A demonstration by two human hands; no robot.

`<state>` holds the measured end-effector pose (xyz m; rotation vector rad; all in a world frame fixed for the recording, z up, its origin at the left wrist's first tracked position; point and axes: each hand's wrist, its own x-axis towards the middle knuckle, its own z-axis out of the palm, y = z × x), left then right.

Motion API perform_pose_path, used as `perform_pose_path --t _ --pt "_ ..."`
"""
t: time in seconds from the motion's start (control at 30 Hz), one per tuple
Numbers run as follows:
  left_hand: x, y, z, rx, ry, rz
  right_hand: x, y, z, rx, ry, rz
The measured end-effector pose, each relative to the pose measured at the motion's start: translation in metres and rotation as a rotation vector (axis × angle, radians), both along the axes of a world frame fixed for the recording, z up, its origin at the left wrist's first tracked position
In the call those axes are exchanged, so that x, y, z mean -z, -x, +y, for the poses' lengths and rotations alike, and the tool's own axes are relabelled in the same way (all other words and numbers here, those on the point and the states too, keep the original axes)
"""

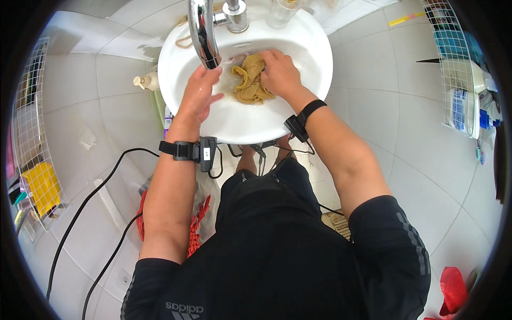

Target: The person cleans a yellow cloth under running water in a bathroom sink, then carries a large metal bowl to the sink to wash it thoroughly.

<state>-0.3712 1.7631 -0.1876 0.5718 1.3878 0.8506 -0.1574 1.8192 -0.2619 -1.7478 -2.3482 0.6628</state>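
A wet mustard-yellow cloth (252,82) lies crumpled in the bowl of a white washbasin (236,130). My right hand (280,74) grips the cloth along its right side, with some fingertips hidden behind it. At the left of the bowl, my left hand (200,92) is wet and holds nothing, its thumb apart from the fingers. Those fingers are right by the mouth of the chrome faucet spout (204,36); whether they touch it I cannot tell. Some water shows in the bowl around the cloth.
Behind the basin bowl stands a chrome faucet base (238,18) beside a clear cup (283,14). A pump bottle (146,82) is left of the rim. Wire baskets (44,132) hang on both walls. Black cables (86,200) run from my wrist devices.
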Motion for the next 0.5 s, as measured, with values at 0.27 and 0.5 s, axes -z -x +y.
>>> perform_pose_path --t 0.27,0.5 --pt "0.043 -0.035 -0.037 -0.318 0.492 -0.589 0.034 0.043 -0.015 -0.013 0.417 0.165" --pt "0.075 -0.004 -0.023 -0.406 0.262 -0.732 -0.051 0.067 -0.081 -0.101 0.204 0.77"
